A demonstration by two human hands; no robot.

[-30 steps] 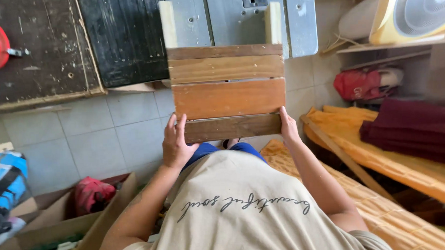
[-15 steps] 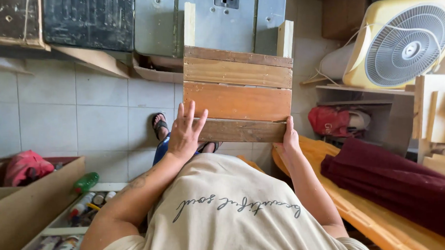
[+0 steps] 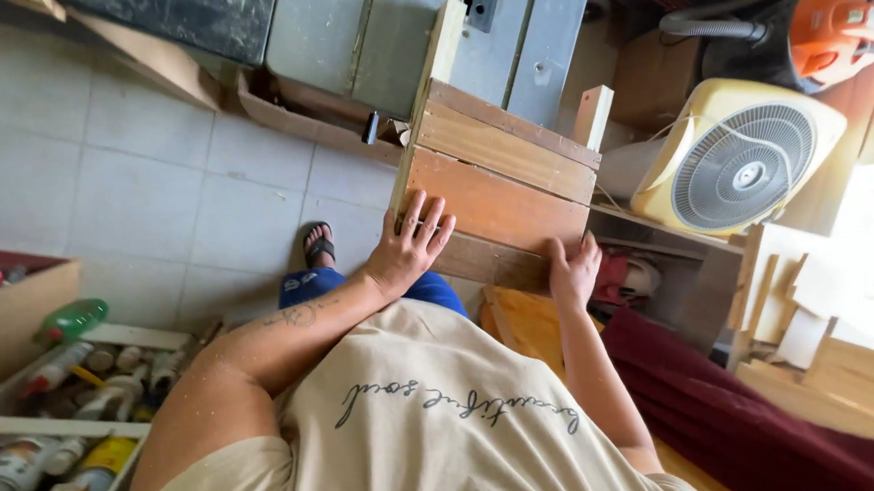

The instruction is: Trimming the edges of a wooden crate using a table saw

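Note:
I hold a slatted wooden panel (image 3: 497,164), made of several boards nailed to two pale uprights, in front of my body. My left hand (image 3: 410,247) lies flat on its orange-brown board near the left edge, fingers spread. At the lower right corner, my right hand (image 3: 574,269) grips the panel's darkest, lowest board. The panel is tilted, its right side lower in the view. Below it are my blue shorts (image 3: 313,285) and one sandalled foot (image 3: 318,244) on the tiled floor.
A cream box fan (image 3: 740,159) stands at right beside an orange vacuum (image 3: 838,22). A dark red cloth (image 3: 739,414) lies over wooden planks at lower right. A tray of bottles and tubes (image 3: 65,389) sits at lower left. A grey metal machine (image 3: 389,36) stands ahead.
The view has swung left and tilted. My left hand has moved from gripping the panel's lower left corner to lying flat on the board. The right hand keeps its grip.

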